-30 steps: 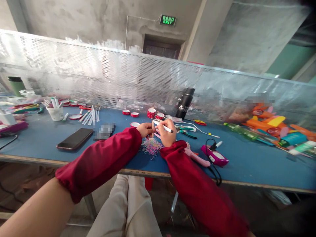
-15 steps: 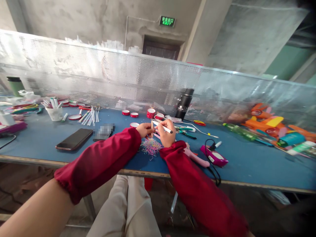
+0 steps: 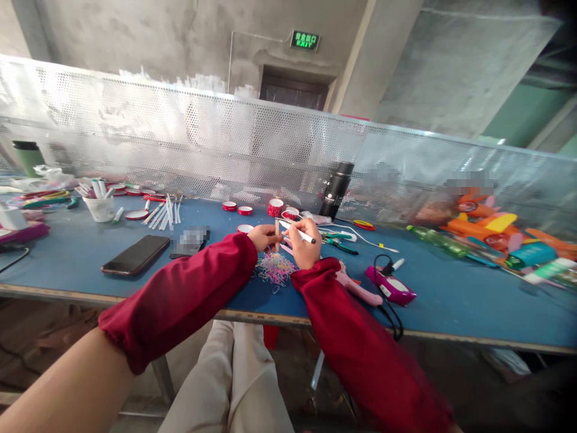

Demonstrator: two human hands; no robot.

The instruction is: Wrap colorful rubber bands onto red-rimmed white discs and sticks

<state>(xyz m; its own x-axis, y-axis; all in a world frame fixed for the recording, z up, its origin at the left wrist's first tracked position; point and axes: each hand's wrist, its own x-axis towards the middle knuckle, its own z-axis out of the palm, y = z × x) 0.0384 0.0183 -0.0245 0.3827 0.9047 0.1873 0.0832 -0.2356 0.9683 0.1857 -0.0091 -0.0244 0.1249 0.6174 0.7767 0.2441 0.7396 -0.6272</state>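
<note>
My left hand (image 3: 265, 238) is closed around a thin tan stick (image 3: 277, 233), held upright over the table. In my right hand (image 3: 306, 243) is a white marker pen (image 3: 300, 232) with a black end, gripped like a writing tool. Its tip meets or nearly meets the stick; I cannot tell which. Just below both hands lies a loose pile of small pastel-coloured clips or loops (image 3: 276, 269). Beside my right wrist rests a pink-handled tool (image 3: 358, 287), partly hidden by the sleeve.
A phone (image 3: 136, 255) lies on the blue table (image 3: 451, 300) at left. Rolls of red tape (image 3: 275, 207) and a black bottle (image 3: 337, 191) stand behind my hands. A purple power strip (image 3: 391, 284) with a cable sits at right. A perforated metal screen (image 3: 180, 144) closes off the back.
</note>
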